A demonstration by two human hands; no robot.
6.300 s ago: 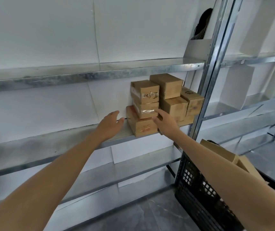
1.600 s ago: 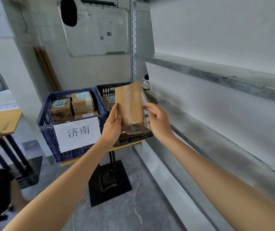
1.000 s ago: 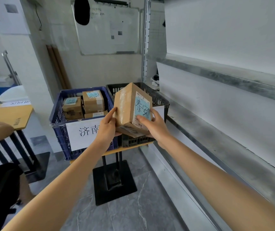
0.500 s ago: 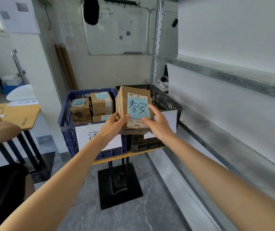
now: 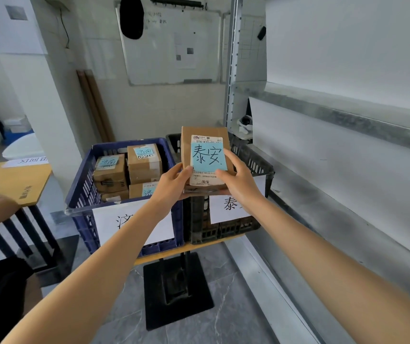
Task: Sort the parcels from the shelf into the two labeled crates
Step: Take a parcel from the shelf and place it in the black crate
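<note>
Since the shelf [image 5: 348,170] beside you is seen only in part, you cannot tell how many parcels are left on it. On the worktop [image 5: 199,247], the blue crate [image 5: 84,194] already holds several boxes [image 5: 144,162], while the black crate [image 5: 256,160] is mostly hidden inside. You hold one parcel [image 5: 206,157] just above that crate's near rim; its blue note begins like the crate's sign [image 5: 228,207]. Your left hand [image 5: 171,184] and right hand [image 5: 241,180] grip its lower corners, and nothing seems to block the drop.
</note>
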